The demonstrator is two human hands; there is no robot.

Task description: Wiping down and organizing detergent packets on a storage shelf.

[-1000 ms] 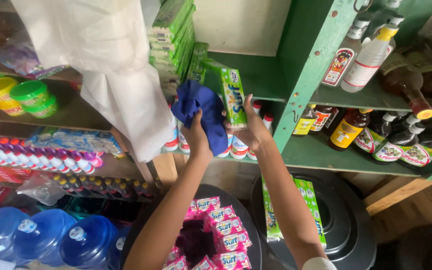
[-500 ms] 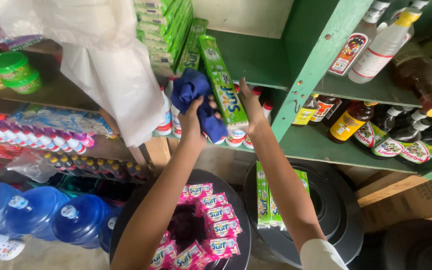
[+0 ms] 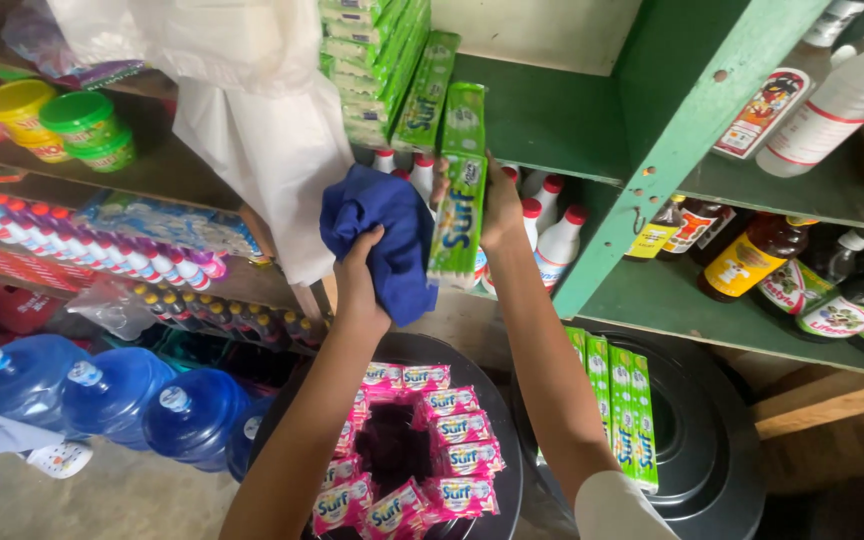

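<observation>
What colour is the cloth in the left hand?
Dark blue cloth, clearest in the head view.

Two hands are up at the shelf: the left hand [image 3: 357, 272] grips one blue cloth [image 3: 384, 235], the right hand [image 3: 500, 205] holds one long green strip of detergent sachets [image 3: 458, 190]. Four more green strips [image 3: 614, 400] lie side by side on one black lid [image 3: 712, 440]. Three blue water jugs [image 3: 102, 400] stand on the floor. About five white bottles with red caps [image 3: 552, 235] sit behind the held strip. Three tubs [image 3: 72, 125], one yellow and two green, rest on the left shelf. About eleven pink sachets [image 3: 452, 430] ring one black basin [image 3: 504, 470]
</observation>
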